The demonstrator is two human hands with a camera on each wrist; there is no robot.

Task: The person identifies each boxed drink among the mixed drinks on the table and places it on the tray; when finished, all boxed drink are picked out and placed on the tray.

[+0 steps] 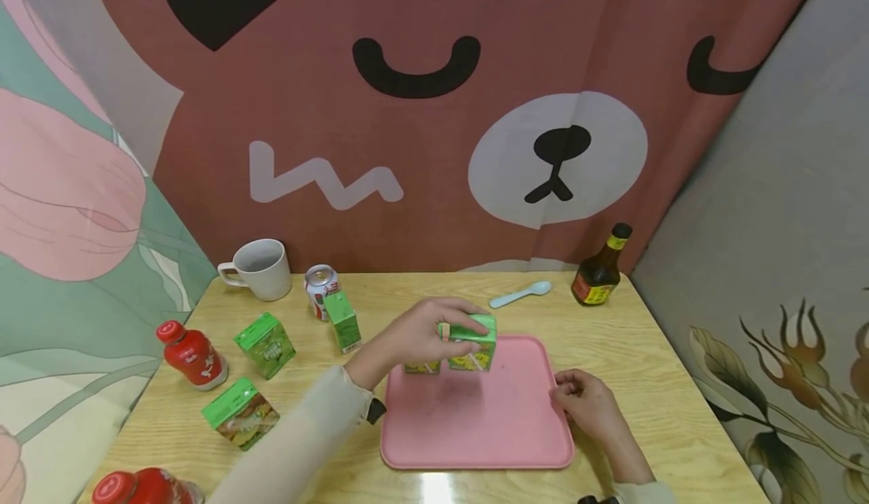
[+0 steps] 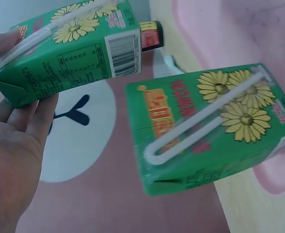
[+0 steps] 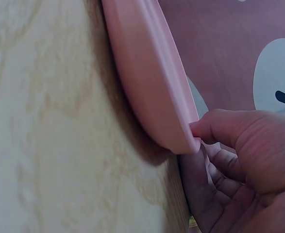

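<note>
My left hand [image 1: 434, 334] grips a green drink carton [image 1: 475, 349] with yellow flowers on it, over the back part of a pink tray [image 1: 475, 436]. In the left wrist view the thumb and fingers hold that carton from its two sides, and a wrapped straw shows on its face. A second flowered carton [image 2: 205, 126] is beside it at the tray's back left, partly hidden by my hand in the head view. My right hand [image 1: 594, 406] pinches the tray's right rim [image 3: 181, 121] between thumb and fingers.
Left of the tray are a green carton [image 1: 342, 323], another green carton [image 1: 266, 347], a brown-green carton [image 1: 241, 417], a can [image 1: 320, 289], a white mug [image 1: 265, 270] and red bottles [image 1: 193, 357]. Behind lie a pale spoon [image 1: 519, 294] and a dark sauce bottle [image 1: 597, 270].
</note>
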